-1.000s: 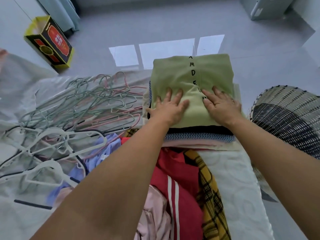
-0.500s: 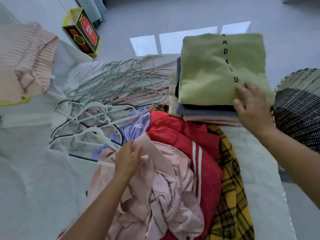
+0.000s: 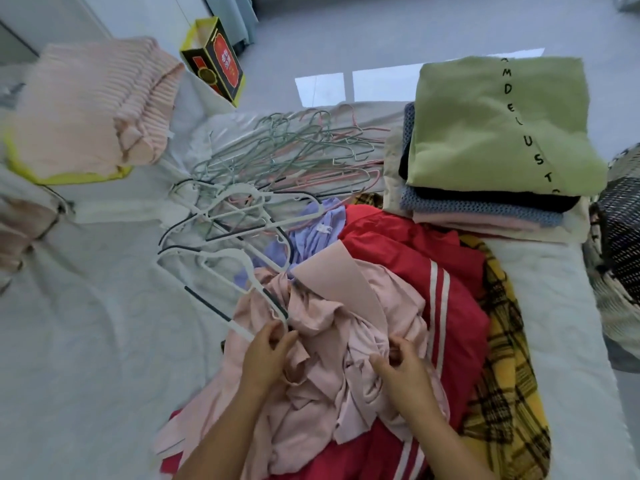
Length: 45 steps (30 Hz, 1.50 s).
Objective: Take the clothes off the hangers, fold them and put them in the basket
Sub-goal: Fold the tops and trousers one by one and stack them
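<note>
A crumpled pink garment (image 3: 332, 327) lies on top of a pile with a red striped garment (image 3: 426, 271) and a yellow plaid one (image 3: 509, 375) on the white bed (image 3: 86, 341). My left hand (image 3: 268, 355) pinches the pink fabric close to a white hanger (image 3: 221, 271). My right hand (image 3: 401, 368) grips a fold of the same garment. A folded stack topped by a green sweater (image 3: 498, 126) sits at the back right. The woven basket (image 3: 620, 237) shows at the right edge.
A heap of bare wire and plastic hangers (image 3: 287, 157) lies behind the pile. A folded pink ribbed garment (image 3: 93, 105) rests at the far left. A yellow and black box (image 3: 216, 60) stands on the grey floor beyond the bed.
My right hand has left the green folded stack and come down onto the pink garment. My left hand has slid nearer along the pink fabric. The view has shifted toward the loose pile.
</note>
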Tool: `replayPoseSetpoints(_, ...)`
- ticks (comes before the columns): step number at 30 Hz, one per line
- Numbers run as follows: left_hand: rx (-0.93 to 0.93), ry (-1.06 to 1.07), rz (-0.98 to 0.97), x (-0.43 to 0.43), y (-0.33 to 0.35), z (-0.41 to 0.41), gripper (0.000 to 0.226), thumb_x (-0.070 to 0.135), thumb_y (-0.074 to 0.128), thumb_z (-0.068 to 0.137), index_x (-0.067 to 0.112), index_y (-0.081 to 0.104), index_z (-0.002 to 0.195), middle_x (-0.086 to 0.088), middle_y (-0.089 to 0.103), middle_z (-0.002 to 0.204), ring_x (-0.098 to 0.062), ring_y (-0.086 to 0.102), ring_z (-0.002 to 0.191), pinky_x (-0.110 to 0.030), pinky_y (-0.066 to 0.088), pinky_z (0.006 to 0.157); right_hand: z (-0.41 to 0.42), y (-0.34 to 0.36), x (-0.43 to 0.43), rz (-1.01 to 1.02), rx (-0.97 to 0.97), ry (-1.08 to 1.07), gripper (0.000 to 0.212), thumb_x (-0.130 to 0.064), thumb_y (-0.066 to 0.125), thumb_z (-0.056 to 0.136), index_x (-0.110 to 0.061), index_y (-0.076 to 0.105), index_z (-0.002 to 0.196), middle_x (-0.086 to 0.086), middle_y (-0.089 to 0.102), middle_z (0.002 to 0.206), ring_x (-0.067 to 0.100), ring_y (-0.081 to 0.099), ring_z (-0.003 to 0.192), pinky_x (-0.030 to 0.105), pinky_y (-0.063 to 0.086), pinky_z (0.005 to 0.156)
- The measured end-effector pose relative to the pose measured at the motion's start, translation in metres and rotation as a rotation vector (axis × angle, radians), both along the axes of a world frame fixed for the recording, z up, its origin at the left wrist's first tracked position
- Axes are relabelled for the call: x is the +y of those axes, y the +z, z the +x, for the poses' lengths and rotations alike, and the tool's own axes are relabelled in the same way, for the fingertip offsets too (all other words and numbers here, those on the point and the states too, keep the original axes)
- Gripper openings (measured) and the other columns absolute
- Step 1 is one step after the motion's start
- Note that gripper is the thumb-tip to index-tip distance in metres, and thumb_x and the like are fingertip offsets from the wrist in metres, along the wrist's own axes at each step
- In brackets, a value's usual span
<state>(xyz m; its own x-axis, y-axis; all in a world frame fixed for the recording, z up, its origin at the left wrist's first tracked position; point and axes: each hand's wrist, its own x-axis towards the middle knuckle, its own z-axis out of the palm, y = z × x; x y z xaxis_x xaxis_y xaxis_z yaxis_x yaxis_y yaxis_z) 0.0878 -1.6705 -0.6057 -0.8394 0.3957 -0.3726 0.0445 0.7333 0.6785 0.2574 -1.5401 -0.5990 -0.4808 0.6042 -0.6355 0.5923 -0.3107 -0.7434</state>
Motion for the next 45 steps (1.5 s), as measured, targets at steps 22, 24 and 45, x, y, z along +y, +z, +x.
replayPoseSetpoints(22,-0.082,0.04,0.096,0.011,0.005,-0.001,0.014,0.015,0.056,0.091,0.003,0.057,0.084,-0.014,0.057,0.079,-0.022,0.052,0.078,-0.03,0.039,0.064,0.051,0.014,0.011,-0.259,0.167,-0.564,0.015,-0.014,0.051,0.095,-0.005,0.06,0.102,0.018,0.065,0.102,0.031,0.063,0.092,0.039,0.053,0.072)
replayPoseSetpoints(24,-0.112,0.081,0.208,0.012,0.03,-0.008,0.02,0.021,0.06,0.089,0.004,0.055,0.079,-0.013,0.055,0.08,-0.02,0.05,0.077,-0.031,0.041,0.066,0.052,0.016,0.007,-0.162,0.141,-0.529,0.014,-0.014,0.052,0.094,-0.01,0.058,0.106,0.014,0.062,0.112,0.028,0.06,0.099,0.036,0.05,0.075)
replayPoseSetpoints(45,-0.431,-0.195,0.588,-0.093,0.236,0.086,0.019,0.005,0.043,0.097,0.012,0.061,0.096,-0.003,0.068,0.088,-0.016,0.063,0.078,-0.024,0.049,0.068,0.035,0.274,-0.092,0.212,0.419,0.068,0.026,-0.001,0.047,0.09,-0.018,0.065,0.086,0.007,0.063,0.084,0.019,0.055,0.076,0.031,0.043,0.071)
